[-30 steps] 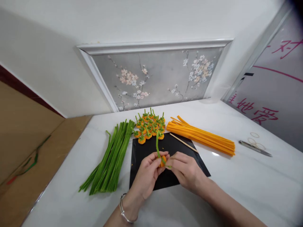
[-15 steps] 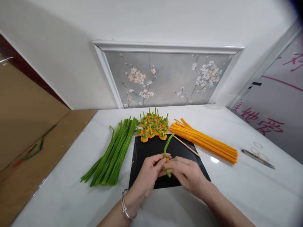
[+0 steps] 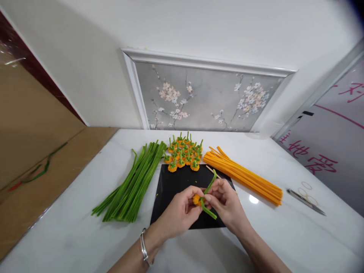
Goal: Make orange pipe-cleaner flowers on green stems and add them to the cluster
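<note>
My left hand [image 3: 182, 208] pinches a small orange pumpkin-like piece [image 3: 196, 200] above the black mat [image 3: 176, 185]. A green stem [image 3: 209, 213] is bent around that piece, one end pointing up and the other down to the right. The fingers of my right hand [image 3: 227, 204] are closed on the green stem beside the orange piece. Behind the mat stand several finished orange pieces with green tops [image 3: 184, 151]. A thin wooden stick [image 3: 209, 168] lies partly hidden behind my right hand.
A bundle of green stems [image 3: 133, 185] lies on the left of the white table [image 3: 71, 227]. Orange stems [image 3: 244, 174] lie on the right, with a pair of pointed tweezers [image 3: 305, 202] and rubber bands [image 3: 307, 185] farther right. A cardboard surface [image 3: 57, 170] is at the far left.
The orange piece has turned and now shows more fully between my hands. The green stem's upper end has swung right. My right hand has risen slightly, with its fingers nearer the upper stem.
</note>
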Available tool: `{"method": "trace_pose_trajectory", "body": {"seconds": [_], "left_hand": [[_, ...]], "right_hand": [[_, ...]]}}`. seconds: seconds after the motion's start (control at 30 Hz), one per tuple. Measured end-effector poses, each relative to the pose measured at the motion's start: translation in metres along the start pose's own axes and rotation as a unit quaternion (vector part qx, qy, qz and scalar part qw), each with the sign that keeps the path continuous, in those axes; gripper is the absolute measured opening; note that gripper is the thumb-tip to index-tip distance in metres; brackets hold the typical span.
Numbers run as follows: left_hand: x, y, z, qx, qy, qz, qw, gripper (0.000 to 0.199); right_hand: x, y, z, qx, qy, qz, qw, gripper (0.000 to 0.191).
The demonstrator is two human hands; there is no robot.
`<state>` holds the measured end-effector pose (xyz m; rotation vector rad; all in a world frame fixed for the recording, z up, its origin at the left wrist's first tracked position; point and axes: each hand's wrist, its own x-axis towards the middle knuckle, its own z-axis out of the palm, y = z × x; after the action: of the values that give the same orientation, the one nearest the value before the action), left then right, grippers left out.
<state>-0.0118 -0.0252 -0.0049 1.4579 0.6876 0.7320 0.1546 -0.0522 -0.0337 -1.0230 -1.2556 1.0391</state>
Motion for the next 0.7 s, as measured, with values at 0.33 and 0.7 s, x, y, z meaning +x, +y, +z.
{"method": "trace_pose_trajectory", "body": {"seconds": [0.33, 0.7], "left_hand": [[0.001, -0.004, 0.0, 0.064, 0.076, 0.025, 0.995, 0.012], [0.004, -0.005, 0.009, -0.077, 0.199, -0.047, 0.976, 0.029]], "right_hand": [[0.0, -0.005, 0.001, -0.119, -0.012, -0.015, 0.993, 0.014], [-0.001, -0.011, 0.006, -0.394, -0.025, -0.312, 0.864, 0.027]]}}
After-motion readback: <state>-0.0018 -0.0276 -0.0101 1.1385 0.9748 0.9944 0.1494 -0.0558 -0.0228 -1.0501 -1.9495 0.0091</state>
